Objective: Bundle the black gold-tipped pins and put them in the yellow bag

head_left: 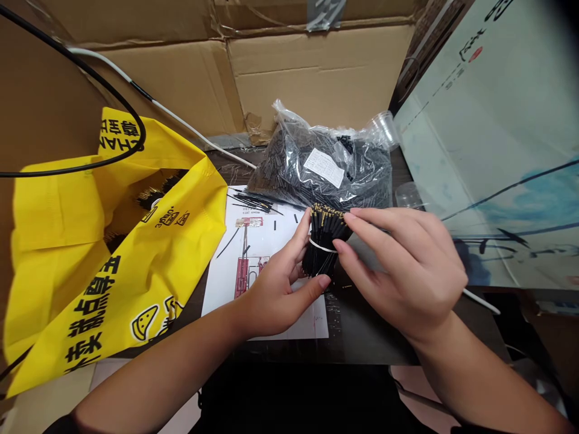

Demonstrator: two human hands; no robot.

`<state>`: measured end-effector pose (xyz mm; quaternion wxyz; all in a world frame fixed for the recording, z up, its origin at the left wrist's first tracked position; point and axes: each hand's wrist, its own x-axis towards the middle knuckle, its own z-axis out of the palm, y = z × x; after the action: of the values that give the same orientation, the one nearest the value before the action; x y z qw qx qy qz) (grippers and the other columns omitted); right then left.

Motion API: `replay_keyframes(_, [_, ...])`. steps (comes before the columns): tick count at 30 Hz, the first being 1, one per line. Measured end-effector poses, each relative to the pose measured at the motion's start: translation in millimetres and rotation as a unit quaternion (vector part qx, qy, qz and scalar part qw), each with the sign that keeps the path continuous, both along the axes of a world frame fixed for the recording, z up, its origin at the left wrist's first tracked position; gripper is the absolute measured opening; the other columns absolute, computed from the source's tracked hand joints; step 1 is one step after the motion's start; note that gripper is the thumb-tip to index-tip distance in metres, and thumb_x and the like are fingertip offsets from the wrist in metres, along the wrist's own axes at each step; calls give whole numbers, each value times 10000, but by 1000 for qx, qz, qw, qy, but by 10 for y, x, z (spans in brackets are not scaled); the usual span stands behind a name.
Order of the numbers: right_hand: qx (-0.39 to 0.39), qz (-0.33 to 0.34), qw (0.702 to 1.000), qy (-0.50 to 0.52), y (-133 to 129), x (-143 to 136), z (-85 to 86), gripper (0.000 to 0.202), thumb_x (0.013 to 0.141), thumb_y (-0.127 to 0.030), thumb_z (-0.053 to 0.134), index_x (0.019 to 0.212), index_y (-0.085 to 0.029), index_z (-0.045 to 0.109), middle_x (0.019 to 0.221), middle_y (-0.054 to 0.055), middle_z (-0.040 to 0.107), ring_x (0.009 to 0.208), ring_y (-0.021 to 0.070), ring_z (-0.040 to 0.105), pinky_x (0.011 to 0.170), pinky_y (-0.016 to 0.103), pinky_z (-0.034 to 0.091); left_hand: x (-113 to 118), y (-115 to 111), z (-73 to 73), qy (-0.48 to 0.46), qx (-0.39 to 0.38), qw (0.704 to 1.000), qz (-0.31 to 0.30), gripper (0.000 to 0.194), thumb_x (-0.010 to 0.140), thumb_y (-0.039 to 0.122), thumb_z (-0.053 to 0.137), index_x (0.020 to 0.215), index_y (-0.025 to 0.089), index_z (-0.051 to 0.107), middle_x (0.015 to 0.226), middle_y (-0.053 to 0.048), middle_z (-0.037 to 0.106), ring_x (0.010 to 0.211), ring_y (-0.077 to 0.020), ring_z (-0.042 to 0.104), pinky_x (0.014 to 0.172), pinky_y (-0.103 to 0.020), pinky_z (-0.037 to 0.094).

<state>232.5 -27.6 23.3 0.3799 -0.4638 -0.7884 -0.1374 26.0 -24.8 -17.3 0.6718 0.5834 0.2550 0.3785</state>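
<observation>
A thick bundle of black wires (pixel 323 253) with gold-coloured tips stands upright over the dark table, a white band around its middle. My left hand (pixel 284 283) is wrapped around the bundle's left and front side, thumb across the lower part. At the bundle's upper right, my right hand (pixel 402 265) touches the tips with its index finger, and its thumb rests near the band. Whether a single wire is pinched there I cannot make out. Beneath and to the left lies a printed white sheet (pixel 280 313), with several loose black wires (pixel 256 202) on its far end.
Behind the bundle sits a clear plastic bag (pixel 289 163) full of small black pieces, a clear cup (pixel 383 128) on it. At left, a yellow bag (pixel 181 283) holds more bundles. Cardboard (pixel 316 72) walls the back; a pale printed panel (pixel 488 150) stands at right.
</observation>
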Motion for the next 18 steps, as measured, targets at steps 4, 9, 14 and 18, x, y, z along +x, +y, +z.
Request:
replay_keyframes(4, [10,11,1000,-5,6,16,-34,439,766,-140,848,1191,-155,737,1140,110,794,979,318,728,886,482,582,-8,-14,-23,38,29,998,28,949,960,159,660,1666,378,65,1760,-26,111,1624,-290,141,1294,-411,331])
replay_keyframes(9, [5,12,1000,0,18,15,-51,440,769,-154,837,1195,-161,728,1138,122,789,996,327,726,888,490,578,-15,-33,2,75,28,996,45,929,968,182,655,1666,392,79,1759,-19,141,1621,-285,173,1233,-367,434])
replay_keyframes(14, [-9,17,999,35,34,-33,-17,546,795,-214,836,1312,-150,671,1222,180,740,1060,311,711,920,468,574,16,-32,25,27,6,999,32,1014,951,139,666,1666,385,-9,1760,-47,129,1610,-263,221,1291,-387,340])
replay_keyframes(18, [-33,47,997,55,10,-116,-17,458,825,-256,832,1254,-159,705,1239,190,722,1083,296,700,929,460,574,12,-35,-29,59,41,996,61,982,912,154,718,1674,335,126,1756,-78,150,1616,-304,200,1330,-475,253])
